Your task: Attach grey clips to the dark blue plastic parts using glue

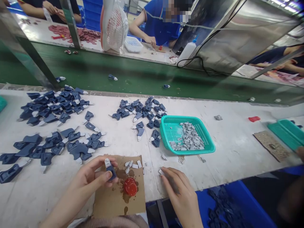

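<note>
Left hand (pixel 91 179): of two hands, this one holds one dark blue plastic part (pixel 111 172) between thumb and fingers, its white tip upward, at 10 o'clock from the red cap.
Right hand (pixel 181 188): at 3 o'clock from the cap, thumb and forefinger pinched on one pale strip (pixel 161 172).
Red cap (pixel 130 186): one, on the wet-spotted cardboard (pixel 136 207) at the near edge of the counter (pixel 228 139).
Loose strips (pixel 135 166): about five or six on the cardboard, at 12 o'clock from the cap; their overlap hinders an exact count.
Blue heaps: three, all too tangled to count by piece; the upper left heap (pixel 51 106) lies between 10 and 11 o'clock, the lower left heap (pixel 55 144) at 10, the middle heap (pixel 142 110) at 12.
Green basket (pixel 190 153): between 1 and 2 o'clock, holding many uncounted pale strips.
Green belt (pixel 137 76): beyond the counter at 12 o'clock, carrying three small blue pieces and a few others.
Blue crate (pixel 249 198): below the counter, between 3 and 4 o'clock, with dark parts inside.
People opposite: two across the belt, at 11 (pixel 54 11) and 12 o'clock (pixel 155 25).
</note>
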Motion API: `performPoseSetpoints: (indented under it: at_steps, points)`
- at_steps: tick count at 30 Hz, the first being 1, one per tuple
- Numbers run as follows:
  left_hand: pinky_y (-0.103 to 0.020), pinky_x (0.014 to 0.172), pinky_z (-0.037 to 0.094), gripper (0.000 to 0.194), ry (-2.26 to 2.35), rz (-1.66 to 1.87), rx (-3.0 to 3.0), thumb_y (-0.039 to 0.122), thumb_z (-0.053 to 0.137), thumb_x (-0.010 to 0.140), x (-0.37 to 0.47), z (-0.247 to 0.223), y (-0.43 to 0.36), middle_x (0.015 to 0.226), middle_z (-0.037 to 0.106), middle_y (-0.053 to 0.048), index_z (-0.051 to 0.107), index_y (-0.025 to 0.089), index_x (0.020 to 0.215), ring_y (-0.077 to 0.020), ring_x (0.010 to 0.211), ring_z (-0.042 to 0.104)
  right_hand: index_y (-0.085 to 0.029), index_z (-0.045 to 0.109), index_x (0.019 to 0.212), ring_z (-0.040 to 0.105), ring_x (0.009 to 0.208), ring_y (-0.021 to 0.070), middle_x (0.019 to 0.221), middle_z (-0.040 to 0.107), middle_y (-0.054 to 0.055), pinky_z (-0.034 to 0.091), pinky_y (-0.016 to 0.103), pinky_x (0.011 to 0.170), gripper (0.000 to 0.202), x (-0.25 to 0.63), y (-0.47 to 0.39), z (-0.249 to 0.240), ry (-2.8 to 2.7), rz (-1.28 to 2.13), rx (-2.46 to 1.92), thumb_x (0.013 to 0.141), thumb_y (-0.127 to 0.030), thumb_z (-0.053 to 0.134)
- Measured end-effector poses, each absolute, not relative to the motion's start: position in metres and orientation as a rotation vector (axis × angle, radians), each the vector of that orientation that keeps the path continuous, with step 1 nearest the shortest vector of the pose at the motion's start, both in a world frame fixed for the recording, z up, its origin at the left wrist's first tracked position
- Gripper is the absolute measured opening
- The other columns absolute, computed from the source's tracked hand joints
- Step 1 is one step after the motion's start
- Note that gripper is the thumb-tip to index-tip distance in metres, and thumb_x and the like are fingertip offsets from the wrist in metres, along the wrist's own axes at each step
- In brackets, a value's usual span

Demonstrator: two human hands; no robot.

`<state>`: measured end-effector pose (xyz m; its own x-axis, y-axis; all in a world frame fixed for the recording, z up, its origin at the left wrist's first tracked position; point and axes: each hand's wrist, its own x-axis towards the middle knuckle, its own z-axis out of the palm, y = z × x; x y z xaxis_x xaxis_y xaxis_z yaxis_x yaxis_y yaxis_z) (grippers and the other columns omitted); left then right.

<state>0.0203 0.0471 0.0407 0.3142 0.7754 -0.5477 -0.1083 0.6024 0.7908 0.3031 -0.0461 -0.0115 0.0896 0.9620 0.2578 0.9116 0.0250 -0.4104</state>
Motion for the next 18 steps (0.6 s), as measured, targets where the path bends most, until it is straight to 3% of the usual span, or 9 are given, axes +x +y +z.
performPoseSetpoints:
  at_steps: [7,13,18]
  points:
    - [-0.027,0.071,0.058,0.041,1.102,0.63,0.621,0.05,0.074,0.077,0.015,0.035,0.042,0.118,0.07,-0.008,0.07,0.022,0.107,-0.0245,0.091,0.072,-0.022,0.063,0.105,0.065,0.093,0.021,0.099,0.065,0.007,0.053,0.033,0.081,0.012,0.305,-0.04,-0.008,-1.918,0.116,-1.859,0.096,-0.024,0.055]
    - [-0.022,0.068,0.055,0.031,1.067,0.642,0.666,0.045,0.074,0.08,0.015,0.026,0.035,0.091,0.073,-0.004,0.069,0.02,0.097,-0.0171,0.079,0.069,-0.024,0.062,0.1,0.065,0.092,0.0201,0.097,0.065,0.006,0.052,0.03,0.076,0.008,0.293,-0.034,0.011,-1.897,0.232,-1.841,0.094,-0.022,0.058]
    - [-0.021,0.07,0.051,0.022,1.006,0.641,0.756,0.04,0.069,0.085,0.013,0.02,0.03,0.091,0.069,-0.002,0.068,0.021,0.095,-0.013,0.076,0.062,-0.025,0.06,0.097,0.064,0.09,0.0168,0.094,0.065,0.003,0.051,0.026,0.072,0.01,0.255,-0.027,0.04,-1.897,0.55,-1.706,0.092,-0.016,0.058]
